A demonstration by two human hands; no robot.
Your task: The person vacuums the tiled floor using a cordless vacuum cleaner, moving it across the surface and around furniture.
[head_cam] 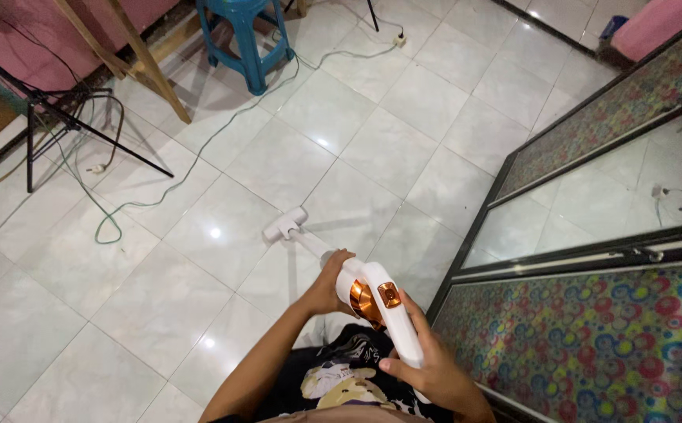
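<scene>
White tiled floor (372, 141) fills most of the view. A cabinet (591, 329) with mirrored and patterned panels stands at right. A blue plastic stool (245, 35) stands at top, with a green cable (161, 200) trailing across the tiles. A white stick vacuum (372, 301) runs from the hands down to its head (284, 225), resting on the floor. Right hand (427, 364): grip closed around the handle. Left hand (329, 286): grip closed on the body, near the tube.
</scene>
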